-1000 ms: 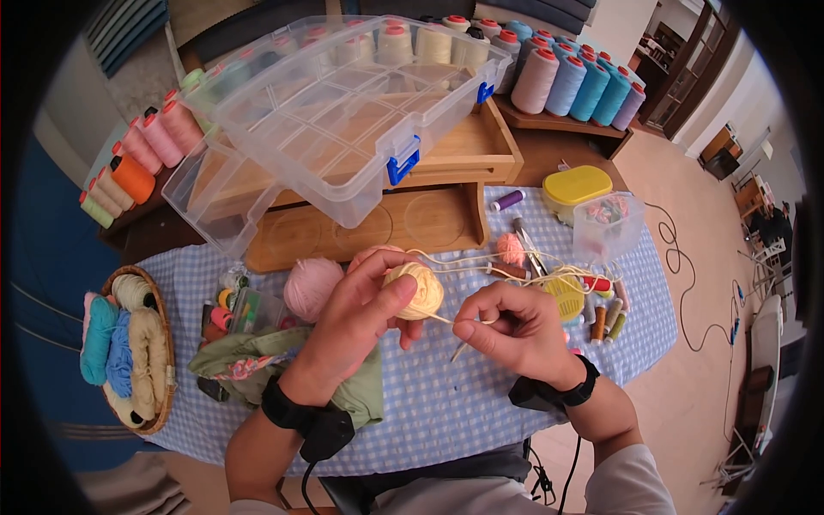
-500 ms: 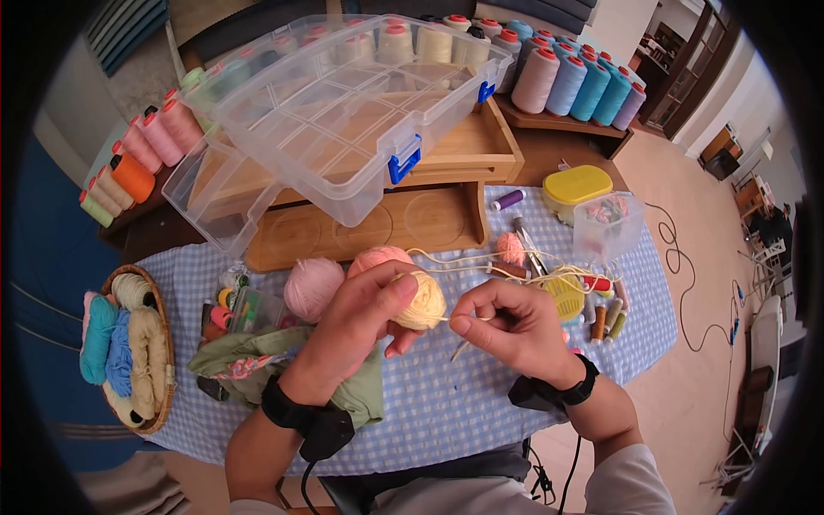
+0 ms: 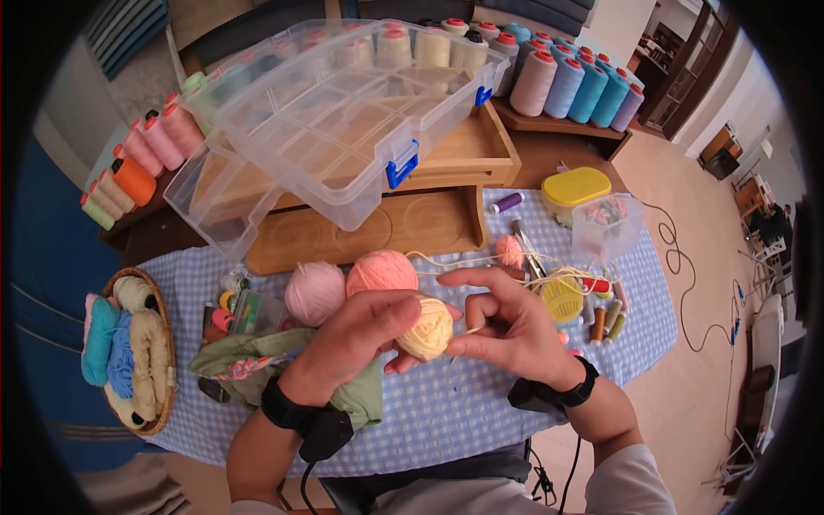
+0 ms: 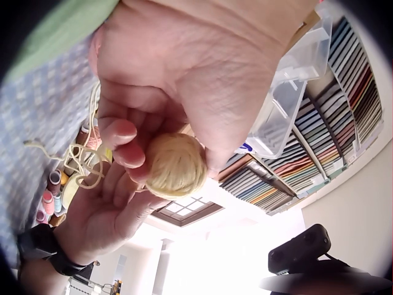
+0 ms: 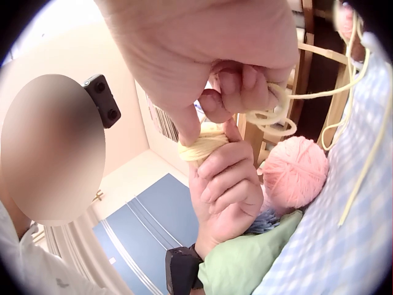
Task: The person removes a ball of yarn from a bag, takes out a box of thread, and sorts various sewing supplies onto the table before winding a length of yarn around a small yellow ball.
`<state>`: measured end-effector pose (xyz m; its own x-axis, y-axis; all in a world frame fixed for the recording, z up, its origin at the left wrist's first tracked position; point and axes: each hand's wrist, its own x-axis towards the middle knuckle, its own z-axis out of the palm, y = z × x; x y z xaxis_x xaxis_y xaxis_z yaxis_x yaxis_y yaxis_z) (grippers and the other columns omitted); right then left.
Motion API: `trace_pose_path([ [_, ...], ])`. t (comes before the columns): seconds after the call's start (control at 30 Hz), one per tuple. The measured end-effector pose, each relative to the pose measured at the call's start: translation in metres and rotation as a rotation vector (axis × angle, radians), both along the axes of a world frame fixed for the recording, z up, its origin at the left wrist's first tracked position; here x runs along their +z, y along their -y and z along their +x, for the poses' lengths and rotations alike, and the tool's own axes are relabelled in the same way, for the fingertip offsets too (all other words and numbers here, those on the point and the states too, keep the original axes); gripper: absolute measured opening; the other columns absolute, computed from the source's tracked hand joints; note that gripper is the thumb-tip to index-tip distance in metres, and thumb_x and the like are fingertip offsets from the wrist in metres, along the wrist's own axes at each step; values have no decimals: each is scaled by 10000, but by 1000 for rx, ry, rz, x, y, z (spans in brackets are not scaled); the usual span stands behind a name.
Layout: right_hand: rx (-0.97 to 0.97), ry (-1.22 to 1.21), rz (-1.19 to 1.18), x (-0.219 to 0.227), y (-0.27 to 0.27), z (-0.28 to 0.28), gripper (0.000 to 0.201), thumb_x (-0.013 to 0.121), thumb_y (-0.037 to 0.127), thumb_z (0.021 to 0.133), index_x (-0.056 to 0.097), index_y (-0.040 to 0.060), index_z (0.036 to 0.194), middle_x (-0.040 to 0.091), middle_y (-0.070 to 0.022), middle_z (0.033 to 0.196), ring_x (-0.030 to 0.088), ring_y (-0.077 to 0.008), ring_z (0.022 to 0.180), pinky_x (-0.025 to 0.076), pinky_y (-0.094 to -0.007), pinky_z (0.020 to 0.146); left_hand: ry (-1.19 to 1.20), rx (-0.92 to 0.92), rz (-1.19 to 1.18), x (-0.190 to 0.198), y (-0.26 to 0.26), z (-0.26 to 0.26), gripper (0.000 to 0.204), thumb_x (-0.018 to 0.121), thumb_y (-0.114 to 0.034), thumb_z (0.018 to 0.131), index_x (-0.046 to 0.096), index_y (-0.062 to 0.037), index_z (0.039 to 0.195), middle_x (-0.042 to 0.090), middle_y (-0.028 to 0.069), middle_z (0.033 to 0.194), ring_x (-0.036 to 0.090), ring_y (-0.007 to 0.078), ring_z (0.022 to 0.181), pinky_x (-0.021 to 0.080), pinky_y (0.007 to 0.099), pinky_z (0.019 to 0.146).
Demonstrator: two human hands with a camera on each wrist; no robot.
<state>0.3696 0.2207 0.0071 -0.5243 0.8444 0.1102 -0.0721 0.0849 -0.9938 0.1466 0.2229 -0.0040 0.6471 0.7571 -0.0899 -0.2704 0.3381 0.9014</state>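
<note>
A small pale yellow yarn ball (image 3: 427,331) is held between the thumb and fingers of my left hand (image 3: 354,333), over the front of the table. My right hand (image 3: 518,330) is just right of it, thumb tip at the ball's side and index finger raised. Yellow yarn (image 5: 316,95) passes through that hand's curled fingers and hangs in loops beneath them in the right wrist view. In the left wrist view the wound strands of the ball show below my left palm. Behind the left hand lie a coral yarn ball (image 3: 383,269) and a pink yarn ball (image 3: 314,290).
Thread spools (image 3: 598,326), scissors (image 3: 530,251) and loose yellow yarn lie at right on the checked cloth (image 3: 446,421). A clear divided case (image 3: 343,163) stands on a wooden organizer behind. A green cloth (image 3: 356,390) and a wicker basket (image 3: 165,403) with skeins are at left.
The right hand has moved in against the ball and its index finger has lifted. The left hand has turned the ball and lowered slightly, uncovering more of the coral ball.
</note>
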Motion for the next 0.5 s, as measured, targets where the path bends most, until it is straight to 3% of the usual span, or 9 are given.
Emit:
trace_pose_path([
  [0.07,11,11,23,-3,-1,0,527,753,66,827,524,25,1299,336,78,605,317,-25,569,287,-199,535,31,-47,-28,1,1,1,546,493,-452,986,537,36,1229,588,65,846,546,95,633,421,217,510],
  [0.17,50,84,96,-8,-4,3,552,765,74,814,538,28,1314,357,69,587,321,-31,557,292,-208,522,16,38,23,3,3,5,658,471,-503,978,413,42,1343,587,78,915,557,98,668,430,220,519],
  [0.23,82,147,148,-9,-4,4,552,771,79,808,549,30,1312,369,65,577,324,-33,551,293,-213,515,32,-25,80,-2,1,4,712,434,-528,981,311,29,1407,579,81,964,567,104,695,440,219,531],
  [0.27,91,103,119,-9,-2,3,544,780,88,801,562,24,1296,382,59,571,333,-32,548,293,-217,510,32,-24,80,-1,1,4,712,434,-528,981,311,29,1407,579,81,964,567,104,695,440,219,531],
  [0.33,102,60,91,-9,-1,3,536,788,98,794,575,18,1280,395,53,566,342,-31,544,293,-220,504,-53,-63,72,1,1,5,919,486,-683,866,324,36,1416,608,90,1046,591,111,699,467,214,526],
  [0.43,161,80,96,-7,1,4,551,801,106,779,574,10,1272,406,51,566,353,-28,544,295,-218,505,-38,-130,20,0,1,4,926,478,-682,871,300,39,1425,582,101,1119,604,127,813,489,227,573],
  [0.5,130,116,176,-4,2,4,567,801,107,772,565,1,1276,407,49,559,356,-24,529,296,-212,502,-9,-110,15,-4,2,6,853,460,-638,909,306,31,1415,581,98,1072,601,126,783,484,235,581],
])
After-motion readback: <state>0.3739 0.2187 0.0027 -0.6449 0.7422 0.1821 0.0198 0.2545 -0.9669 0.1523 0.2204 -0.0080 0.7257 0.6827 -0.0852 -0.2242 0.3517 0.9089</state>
